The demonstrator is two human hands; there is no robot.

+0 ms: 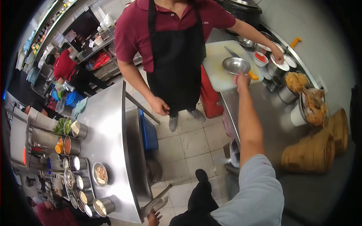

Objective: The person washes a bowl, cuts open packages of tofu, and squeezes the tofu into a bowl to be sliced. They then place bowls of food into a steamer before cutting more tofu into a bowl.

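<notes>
My right hand (243,81), at the end of an outstretched arm, grips the rim of a small metal bowl (236,65) over a pale cutting board (222,51). The bowl looks empty. On the board near it lies a knife (230,51); a yellow handle (253,75) shows beside my hand. My left hand (154,217) is low at the bottom edge, fingers apart, near the corner of the steel table. Across from me, a co-worker's hand (278,57) reaches to a white-topped container (279,64), next to a bowl of red pieces (260,58).
A co-worker in a black apron (175,67) stands ahead between two counters. Metal pots hold yellow food (295,81) and poultry-like pieces (313,105). Bamboo steamers (309,152) stand at right. The left steel table (107,124) carries several ingredient tins and a bowl (100,174).
</notes>
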